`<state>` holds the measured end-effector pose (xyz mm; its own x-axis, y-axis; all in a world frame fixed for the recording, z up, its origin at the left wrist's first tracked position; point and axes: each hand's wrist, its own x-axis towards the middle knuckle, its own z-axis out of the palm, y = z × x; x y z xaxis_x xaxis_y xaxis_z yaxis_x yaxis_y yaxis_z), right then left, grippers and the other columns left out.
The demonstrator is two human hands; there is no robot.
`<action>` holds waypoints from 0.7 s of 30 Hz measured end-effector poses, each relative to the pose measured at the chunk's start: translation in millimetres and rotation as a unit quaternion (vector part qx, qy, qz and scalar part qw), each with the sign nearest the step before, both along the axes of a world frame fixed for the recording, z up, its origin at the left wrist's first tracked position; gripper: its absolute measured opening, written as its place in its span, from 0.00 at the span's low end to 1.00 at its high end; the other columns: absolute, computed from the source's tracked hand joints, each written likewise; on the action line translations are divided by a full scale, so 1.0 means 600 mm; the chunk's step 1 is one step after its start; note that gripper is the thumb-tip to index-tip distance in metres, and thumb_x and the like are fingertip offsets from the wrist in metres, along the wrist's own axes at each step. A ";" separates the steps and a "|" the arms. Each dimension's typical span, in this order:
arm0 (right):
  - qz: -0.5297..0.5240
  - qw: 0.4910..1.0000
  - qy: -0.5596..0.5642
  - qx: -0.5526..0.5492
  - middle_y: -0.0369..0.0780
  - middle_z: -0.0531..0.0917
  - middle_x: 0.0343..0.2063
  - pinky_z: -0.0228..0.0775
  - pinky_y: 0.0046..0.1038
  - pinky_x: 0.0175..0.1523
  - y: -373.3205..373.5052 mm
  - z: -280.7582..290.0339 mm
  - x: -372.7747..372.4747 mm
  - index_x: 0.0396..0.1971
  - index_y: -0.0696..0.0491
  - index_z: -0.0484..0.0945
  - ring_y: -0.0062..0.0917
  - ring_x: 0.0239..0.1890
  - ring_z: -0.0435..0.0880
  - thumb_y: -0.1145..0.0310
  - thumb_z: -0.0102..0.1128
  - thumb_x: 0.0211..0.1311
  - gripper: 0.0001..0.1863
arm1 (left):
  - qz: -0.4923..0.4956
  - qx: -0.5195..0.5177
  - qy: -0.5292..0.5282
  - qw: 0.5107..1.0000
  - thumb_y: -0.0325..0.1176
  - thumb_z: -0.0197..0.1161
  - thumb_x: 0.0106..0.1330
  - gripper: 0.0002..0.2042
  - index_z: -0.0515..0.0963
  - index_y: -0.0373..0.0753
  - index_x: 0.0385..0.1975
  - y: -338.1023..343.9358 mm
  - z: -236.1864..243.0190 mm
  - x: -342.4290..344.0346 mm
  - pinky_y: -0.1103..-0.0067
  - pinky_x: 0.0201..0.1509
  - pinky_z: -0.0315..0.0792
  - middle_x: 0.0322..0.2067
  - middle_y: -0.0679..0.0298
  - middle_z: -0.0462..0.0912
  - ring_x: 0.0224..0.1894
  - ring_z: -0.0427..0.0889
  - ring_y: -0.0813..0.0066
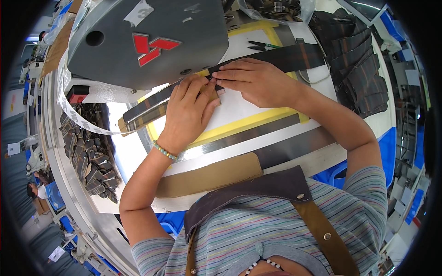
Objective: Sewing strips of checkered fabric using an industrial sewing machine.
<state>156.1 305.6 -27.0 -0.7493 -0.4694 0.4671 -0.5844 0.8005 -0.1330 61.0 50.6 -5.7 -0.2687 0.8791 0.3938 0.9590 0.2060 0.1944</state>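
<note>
A long dark plaid fabric strip (294,57) runs across the worktable, under the front of a grey sewing machine head (198,34). My right hand (267,83) has its fingers together, pinching the strip near the machine. Close beside it, fingertips almost meeting, my left hand (186,115) bends its fingers over the strip and presses it down. To the left of that hand, the strip's end lies with a tan plaid layer (146,117) along its near edge. The exact spot between my fingertips is partly hidden by my fingers.
Dark plaid pieces lie heaped at right (361,69); more folded plaid pieces (94,158) are at left. Small green-handled snips (264,45) rest beyond the strip. A white measuring tape (76,117) curves at left. Yellow tape (244,124) borders the work surface; a tan pad (209,177) lies nearer.
</note>
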 end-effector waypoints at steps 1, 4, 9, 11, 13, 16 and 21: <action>0.002 1.000 -0.008 0.007 0.38 0.87 0.63 0.77 0.35 0.70 0.000 0.001 0.000 0.58 0.55 0.87 0.31 0.67 0.83 0.74 0.68 0.60 0.24 | 0.000 -0.001 0.000 1.000 0.35 0.73 0.68 0.22 0.84 0.31 0.59 -0.001 -0.002 -0.001 0.61 0.63 0.74 0.55 0.54 0.79 0.59 0.78 0.53; 0.002 1.000 -0.005 0.007 0.37 0.87 0.63 0.77 0.35 0.70 -0.001 0.006 0.000 0.58 0.56 0.88 0.30 0.65 0.84 0.73 0.68 0.62 0.22 | 0.009 0.002 -0.043 0.999 0.34 0.74 0.68 0.22 0.84 0.30 0.59 -0.004 -0.007 -0.004 0.62 0.63 0.74 0.57 0.53 0.79 0.60 0.78 0.52; -0.006 1.000 0.003 0.007 0.37 0.88 0.61 0.78 0.35 0.69 -0.003 0.005 -0.003 0.57 0.55 0.88 0.29 0.62 0.85 0.72 0.68 0.63 0.21 | 0.066 -0.011 -0.073 0.995 0.34 0.71 0.72 0.26 0.79 0.33 0.68 0.008 0.005 -0.010 0.61 0.70 0.71 0.62 0.52 0.81 0.63 0.77 0.47; -0.009 1.000 0.002 0.010 0.37 0.89 0.60 0.78 0.35 0.68 -0.004 0.004 -0.003 0.56 0.55 0.88 0.29 0.61 0.86 0.72 0.68 0.64 0.20 | 0.070 -0.023 -0.059 0.996 0.34 0.71 0.72 0.27 0.78 0.33 0.70 0.007 -0.002 -0.013 0.61 0.70 0.70 0.63 0.52 0.81 0.63 0.76 0.47; -0.007 1.000 0.019 0.001 0.37 0.89 0.59 0.79 0.35 0.68 -0.003 0.002 -0.003 0.56 0.55 0.88 0.29 0.61 0.86 0.71 0.68 0.64 0.20 | 0.072 -0.035 -0.045 0.996 0.35 0.71 0.72 0.28 0.76 0.34 0.71 0.000 -0.005 -0.014 0.60 0.71 0.69 0.64 0.52 0.80 0.63 0.76 0.47; -0.006 1.000 0.015 -0.011 0.37 0.89 0.59 0.78 0.35 0.68 -0.002 0.000 -0.001 0.56 0.55 0.88 0.30 0.61 0.86 0.72 0.69 0.63 0.20 | 0.105 -0.036 -0.020 0.994 0.35 0.71 0.71 0.28 0.77 0.34 0.71 -0.028 -0.006 -0.017 0.60 0.70 0.70 0.66 0.53 0.80 0.62 0.77 0.47; -0.013 0.999 -0.029 -0.013 0.35 0.87 0.64 0.77 0.37 0.73 -0.005 0.001 -0.002 0.61 0.54 0.86 0.30 0.66 0.84 0.78 0.69 0.55 0.29 | 0.078 0.017 0.007 0.997 0.35 0.72 0.71 0.28 0.78 0.33 0.69 -0.048 -0.009 -0.025 0.60 0.68 0.74 0.65 0.54 0.82 0.61 0.80 0.48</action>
